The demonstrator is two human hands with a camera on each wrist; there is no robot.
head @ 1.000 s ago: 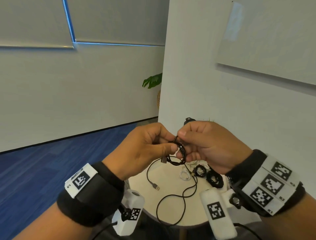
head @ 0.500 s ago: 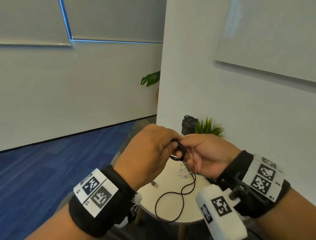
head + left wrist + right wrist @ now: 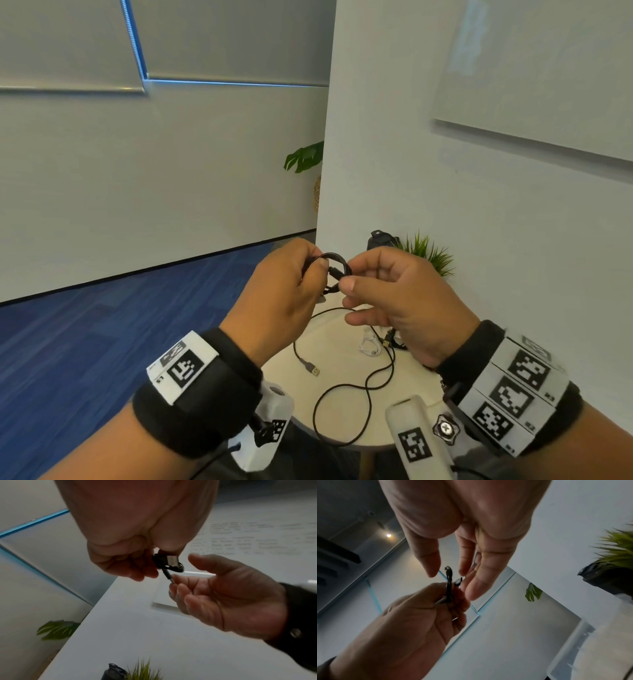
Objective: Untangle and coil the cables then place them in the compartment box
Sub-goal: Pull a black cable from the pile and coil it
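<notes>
The black cable coil (image 3: pixel 337 270) is sitting above the round table (image 3: pixel 346 425), with the left hand (image 3: pixel 277 301) pinching it. The right hand (image 3: pixel 400 301), fingers loosely spread, is holding nothing. With the tail unsecured, the loops are risking springing apart.

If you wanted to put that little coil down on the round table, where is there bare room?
Bare tabletop lies between the loose black cable's plug and the white cable. Crowded: the loose cable's loops at the near edge, cables under the right hand.
</notes>
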